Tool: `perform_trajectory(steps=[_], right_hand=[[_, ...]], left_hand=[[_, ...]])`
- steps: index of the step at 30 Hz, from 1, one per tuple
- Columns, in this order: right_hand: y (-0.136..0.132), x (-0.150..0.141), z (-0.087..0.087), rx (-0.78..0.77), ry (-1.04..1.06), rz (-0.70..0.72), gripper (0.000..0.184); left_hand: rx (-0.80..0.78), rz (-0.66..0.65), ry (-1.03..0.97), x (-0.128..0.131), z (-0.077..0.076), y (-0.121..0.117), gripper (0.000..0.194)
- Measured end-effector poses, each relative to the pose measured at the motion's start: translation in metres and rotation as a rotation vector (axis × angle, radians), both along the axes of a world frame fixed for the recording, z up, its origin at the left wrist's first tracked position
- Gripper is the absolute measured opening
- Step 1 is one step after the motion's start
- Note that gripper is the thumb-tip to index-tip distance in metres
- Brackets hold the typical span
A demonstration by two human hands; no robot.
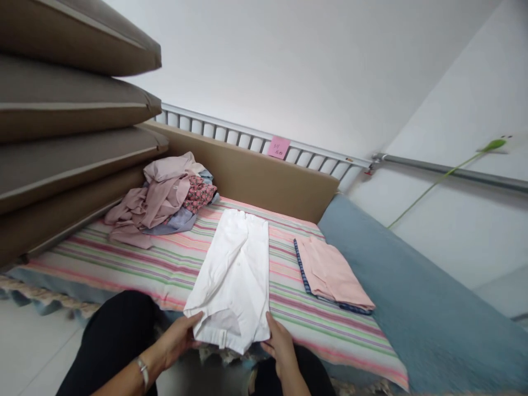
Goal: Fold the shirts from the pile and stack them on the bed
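a white shirt [237, 269] lies folded into a long panel on a striped cloth [350, 335], front up, with its collar end toward the person. the left hand [179, 338] grips the shirt's near left corner and the right hand [280, 338] its near right corner, each closed narrowly on the fabric with the thumb on top; the other fingers are probably underneath, though they are mostly hidden. a bracelet [142, 372] circles the left wrist.

to the left of the shirt and farther back is a loose heap of clothes [165, 195], pink, flowered and blue. to the shirt's right, well apart from it, a folded pink garment [330, 269] rests on a dark blue patterned one [302, 267]. beyond the shirt stands a brown board [264, 176], with a pink note [279, 147] on the white rail [235, 137] behind. far left of the shirt rise stacked cushions [74, 121].
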State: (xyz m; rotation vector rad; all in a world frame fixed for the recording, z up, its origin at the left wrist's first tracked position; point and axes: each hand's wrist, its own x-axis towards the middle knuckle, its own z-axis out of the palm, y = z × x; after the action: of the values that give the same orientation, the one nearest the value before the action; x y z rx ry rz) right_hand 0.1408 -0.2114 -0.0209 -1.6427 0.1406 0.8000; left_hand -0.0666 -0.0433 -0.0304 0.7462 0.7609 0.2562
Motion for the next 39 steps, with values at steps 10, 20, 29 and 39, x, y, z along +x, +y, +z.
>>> perform_trajectory(steps=[10,20,29,39], right_hand=[[-0.004,-0.015,-0.006,0.162,-0.003,0.05,0.05],[-0.011,-0.02,-0.006,0.121,0.089,0.14,0.053],[-0.01,0.07,0.013,-0.022,-0.191,0.046,0.044],[0.068,0.162,0.022,0.358,0.124,-0.049,0.028]], left_hand=[[0.056,0.039,0.003,-0.008,0.013,-0.004,0.048],[0.024,0.03,-0.013,-0.015,0.009,-0.003,0.053],[0.799,0.274,0.374,-0.026,0.023,0.071,0.04],[0.529,0.175,0.158,0.097,0.043,0.169,0.041]])
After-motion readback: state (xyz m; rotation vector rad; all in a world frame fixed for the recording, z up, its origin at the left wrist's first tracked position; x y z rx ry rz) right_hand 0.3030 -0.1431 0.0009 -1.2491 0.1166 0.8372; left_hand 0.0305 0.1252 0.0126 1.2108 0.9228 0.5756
